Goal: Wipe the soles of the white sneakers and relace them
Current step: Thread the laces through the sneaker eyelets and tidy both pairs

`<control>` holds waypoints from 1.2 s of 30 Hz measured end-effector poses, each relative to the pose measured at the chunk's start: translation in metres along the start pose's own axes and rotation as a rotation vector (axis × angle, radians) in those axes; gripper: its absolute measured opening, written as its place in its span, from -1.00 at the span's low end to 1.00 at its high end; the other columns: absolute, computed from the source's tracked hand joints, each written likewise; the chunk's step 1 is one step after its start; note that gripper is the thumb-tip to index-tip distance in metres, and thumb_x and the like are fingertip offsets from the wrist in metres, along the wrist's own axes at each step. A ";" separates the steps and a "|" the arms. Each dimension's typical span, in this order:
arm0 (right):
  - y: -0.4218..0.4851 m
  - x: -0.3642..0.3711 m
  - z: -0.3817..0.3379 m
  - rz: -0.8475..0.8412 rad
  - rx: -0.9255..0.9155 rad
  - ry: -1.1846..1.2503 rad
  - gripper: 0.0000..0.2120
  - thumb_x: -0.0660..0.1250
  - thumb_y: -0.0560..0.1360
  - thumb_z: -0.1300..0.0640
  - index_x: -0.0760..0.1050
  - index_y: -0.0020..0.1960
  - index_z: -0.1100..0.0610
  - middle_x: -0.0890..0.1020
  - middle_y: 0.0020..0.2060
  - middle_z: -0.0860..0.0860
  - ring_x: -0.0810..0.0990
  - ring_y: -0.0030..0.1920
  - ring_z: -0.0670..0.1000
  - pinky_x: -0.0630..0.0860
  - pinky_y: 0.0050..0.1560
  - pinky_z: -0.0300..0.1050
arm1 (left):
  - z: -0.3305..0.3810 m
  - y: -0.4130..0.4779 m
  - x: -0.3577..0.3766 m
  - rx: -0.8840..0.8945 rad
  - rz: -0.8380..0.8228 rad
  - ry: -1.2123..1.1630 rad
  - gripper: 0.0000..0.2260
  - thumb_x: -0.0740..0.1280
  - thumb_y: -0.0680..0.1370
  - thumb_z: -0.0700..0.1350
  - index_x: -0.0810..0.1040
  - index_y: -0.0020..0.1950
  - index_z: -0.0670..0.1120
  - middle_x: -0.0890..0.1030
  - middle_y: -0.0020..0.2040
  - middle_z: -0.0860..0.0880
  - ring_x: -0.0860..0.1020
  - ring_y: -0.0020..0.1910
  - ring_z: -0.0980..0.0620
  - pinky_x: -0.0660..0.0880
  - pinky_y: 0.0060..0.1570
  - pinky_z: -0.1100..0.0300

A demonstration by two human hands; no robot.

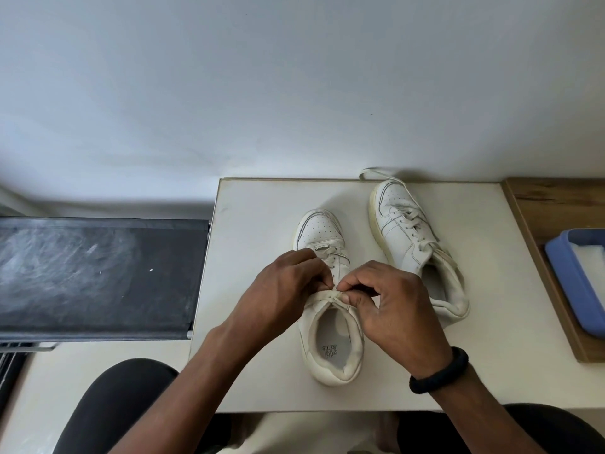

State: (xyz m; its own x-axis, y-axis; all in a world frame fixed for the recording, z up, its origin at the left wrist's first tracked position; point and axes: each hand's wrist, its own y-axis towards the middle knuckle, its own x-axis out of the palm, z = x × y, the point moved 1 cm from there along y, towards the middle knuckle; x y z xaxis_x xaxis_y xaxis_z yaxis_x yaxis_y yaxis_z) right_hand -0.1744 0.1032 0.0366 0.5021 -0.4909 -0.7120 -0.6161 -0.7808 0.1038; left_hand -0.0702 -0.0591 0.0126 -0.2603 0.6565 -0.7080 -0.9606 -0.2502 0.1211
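Two white sneakers stand upright on a small white table (262, 371), toes pointing away from me. The near sneaker (330, 348) is in the middle. My left hand (288, 283) and my right hand (396, 309) meet over its tongue, and the fingertips of both pinch the white lace (329, 294) at the top eyelets. The far sneaker (415, 244) sits to the right, laced, with a loose lace end (376, 173) trailing past its toe at the table's back edge.
A blue tray (576, 283) holding something white lies on a wooden surface (550, 198) at the right. To the left of the table stands a dark grey panel (95, 276). A pale wall rises behind. My knees in dark trousers are below the table edge.
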 end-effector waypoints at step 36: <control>-0.003 0.001 0.002 -0.028 -0.037 -0.135 -0.84 0.52 0.44 0.14 0.58 -0.11 -0.07 0.61 -0.14 -0.21 0.60 -0.18 -0.15 0.56 -0.22 -0.21 | 0.004 -0.001 0.000 -0.107 -0.023 -0.158 -0.84 0.29 0.52 -0.17 0.68 -0.06 -0.07 0.61 -0.12 0.06 0.58 -0.14 0.10 0.57 -0.13 0.05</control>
State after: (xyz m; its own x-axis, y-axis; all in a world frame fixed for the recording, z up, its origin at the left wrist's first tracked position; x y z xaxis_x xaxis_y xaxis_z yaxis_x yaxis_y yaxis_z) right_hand -0.1735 0.1058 0.0342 0.4309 -0.4143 -0.8017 -0.5789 -0.8084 0.1066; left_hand -0.0700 -0.0560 0.0159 -0.2583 0.7642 -0.5910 -0.9528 -0.3026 0.0252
